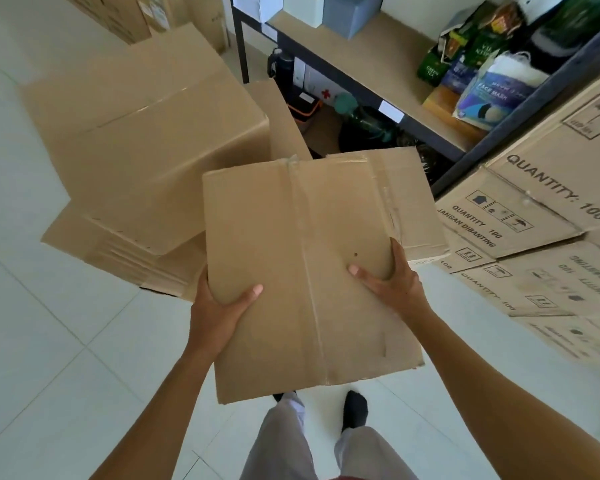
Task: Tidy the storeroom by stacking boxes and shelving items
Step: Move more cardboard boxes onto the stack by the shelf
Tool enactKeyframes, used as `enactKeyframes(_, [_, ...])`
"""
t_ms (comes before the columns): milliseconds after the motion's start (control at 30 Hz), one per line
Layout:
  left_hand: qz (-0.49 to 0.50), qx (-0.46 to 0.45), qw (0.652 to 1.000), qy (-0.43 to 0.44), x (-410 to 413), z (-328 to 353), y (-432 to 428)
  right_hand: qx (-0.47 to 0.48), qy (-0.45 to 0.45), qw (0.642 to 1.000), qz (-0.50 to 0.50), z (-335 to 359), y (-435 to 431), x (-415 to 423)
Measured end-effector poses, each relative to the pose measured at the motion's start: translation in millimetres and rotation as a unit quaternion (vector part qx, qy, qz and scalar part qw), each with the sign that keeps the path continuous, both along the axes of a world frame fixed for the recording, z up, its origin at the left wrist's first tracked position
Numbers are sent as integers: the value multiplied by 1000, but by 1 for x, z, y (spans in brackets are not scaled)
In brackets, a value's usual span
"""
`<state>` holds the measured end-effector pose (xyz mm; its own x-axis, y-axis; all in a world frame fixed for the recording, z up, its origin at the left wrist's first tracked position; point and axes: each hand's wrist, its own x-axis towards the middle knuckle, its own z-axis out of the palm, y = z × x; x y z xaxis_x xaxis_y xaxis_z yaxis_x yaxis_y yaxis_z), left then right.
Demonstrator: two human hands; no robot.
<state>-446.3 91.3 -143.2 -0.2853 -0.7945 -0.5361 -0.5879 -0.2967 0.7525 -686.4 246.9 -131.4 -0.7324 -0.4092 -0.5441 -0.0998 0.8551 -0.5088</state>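
I carry a taped brown cardboard box (pixel 309 265) in front of me, above the floor. My left hand (pixel 219 306) grips its left side, thumb lying on the top face. On the right side my right hand (pixel 392 275) holds it the same way, thumb on top, fingers hidden behind the edge. A second, smaller box (pixel 416 195) peeks out just behind the carried one on the right. A large plain box (pixel 146 140) rests on a lower one (pixel 118 254) to the left.
A dark metal shelf (pixel 413 123) with tea packets, a face-mask pack (pixel 492 95) and white boxes stands ahead right. Printed "QUANTITY: 100" cartons (pixel 541 237) are stacked at right. My feet (pixel 354 407) stand on white floor tiles (pixel 49 341) below the box.
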Motion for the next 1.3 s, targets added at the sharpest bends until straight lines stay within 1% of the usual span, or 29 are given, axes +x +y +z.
enactKeyframes(100, [-1,3,1000,6,1,-3,-1,-18,-9,1000,-8,0,0,-2])
enactKeyframes(200, [2,16,1000,22,3,-5,-1,-71,-53,995,-35,-2,7,-3])
enactKeyframes(233, [6,31,999,31,4,-6,-2,-90,-73,992,-49,-3,9,-4])
enactKeyframes(333, [30,111,991,72,6,-8,-8,-125,-120,982,-71,-5,11,-4])
enactKeyframes(400, [30,136,987,81,5,-6,-12,-140,-126,979,-78,-9,11,-6])
enactKeyframes(533, [29,125,986,107,1,-3,-10,-151,-121,978,-78,-14,15,-8])
enactKeyframes(700, [-5,90,987,132,-1,20,6,-164,-88,979,-78,-4,40,-2])
enactKeyframes(833, [-30,43,987,155,-3,47,43,-187,-40,978,-82,24,90,7])
enactKeyframes(1033, [-59,-1,977,203,-15,95,122,-221,46,970,-87,82,184,7])
enactKeyframes(1200, [-97,-20,964,246,-37,133,203,-243,94,959,-109,126,279,4])
enactKeyframes(1300, [-128,-20,958,255,-55,149,251,-241,115,954,-135,144,338,4])
